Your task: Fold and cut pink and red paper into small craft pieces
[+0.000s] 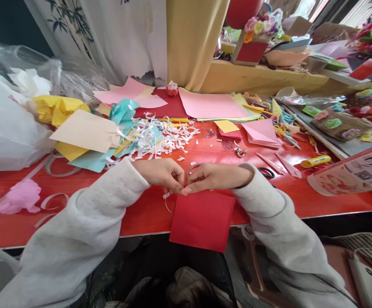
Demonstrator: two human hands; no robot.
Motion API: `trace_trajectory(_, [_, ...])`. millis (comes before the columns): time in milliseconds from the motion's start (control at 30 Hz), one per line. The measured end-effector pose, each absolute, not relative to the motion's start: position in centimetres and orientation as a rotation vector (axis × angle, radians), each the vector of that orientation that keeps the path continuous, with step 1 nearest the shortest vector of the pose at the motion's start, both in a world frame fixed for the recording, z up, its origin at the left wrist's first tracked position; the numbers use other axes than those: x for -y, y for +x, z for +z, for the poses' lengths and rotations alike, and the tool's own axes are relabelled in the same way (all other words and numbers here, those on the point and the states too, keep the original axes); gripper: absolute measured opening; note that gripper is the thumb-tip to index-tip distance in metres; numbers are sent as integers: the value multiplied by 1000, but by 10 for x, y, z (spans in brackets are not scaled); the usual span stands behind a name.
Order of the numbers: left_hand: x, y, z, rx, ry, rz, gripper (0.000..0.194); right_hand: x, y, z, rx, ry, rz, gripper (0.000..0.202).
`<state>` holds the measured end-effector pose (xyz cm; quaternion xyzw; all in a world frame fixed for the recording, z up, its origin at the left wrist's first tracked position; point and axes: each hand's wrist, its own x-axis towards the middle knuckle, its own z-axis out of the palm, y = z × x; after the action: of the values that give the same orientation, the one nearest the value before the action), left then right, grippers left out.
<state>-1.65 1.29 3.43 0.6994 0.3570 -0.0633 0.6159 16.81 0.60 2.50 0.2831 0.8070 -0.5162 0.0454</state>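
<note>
Both of my hands are closed in a pinch, their thumb tips meeting at the upper left corner of a red square of paper (201, 224). My left hand (163, 173) comes in from the left, and my right hand (216, 176) covers part of the paper's top edge. The sheet reaches down past the front edge of the table, flat and slightly tilted. A thin white paper curl (168, 206) shows below my left fingers. Black scissor-like handles (266, 172) lie beyond my right wrist, partly hidden by the sleeve.
Shredded white paper strips (153, 139) are heaped behind my left hand. Pink folded sheets (263, 132), a yellow glue stick (316, 161) and a printed cup (355, 171) are at the right. A white plastic bag (9, 124) and pink crumpled paper (20, 196) are at the left.
</note>
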Motion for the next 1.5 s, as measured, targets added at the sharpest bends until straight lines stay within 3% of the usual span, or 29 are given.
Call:
trace_trajectory(300, [-11, -15, 36, -850, 1657, -157, 25, -5, 168, 25, -2485, 883, -1598, 42])
trace_trajectory(533, [-10, -15, 40, -909, 1705, -138, 30, -7, 166, 27, -2563, 1039, -1671, 23])
trace_trajectory(867, [-17, -22, 33, -908, 1876, -40, 25, -6, 167, 27, -2550, 1178, -1540, 27])
trace_trajectory(1100, [-15, -22, 38, -902, 1922, -25, 25, -4, 168, 30, -2542, 1256, -1597, 43])
trace_trajectory(1300, [-17, -22, 37, -893, 1912, -46, 24, -7, 170, 28, -2506, 1151, -1541, 31])
trace_trajectory(1500, [-14, -18, 36, -894, 1891, -3, 25, -7, 170, 27, -2500, 1105, -1533, 34])
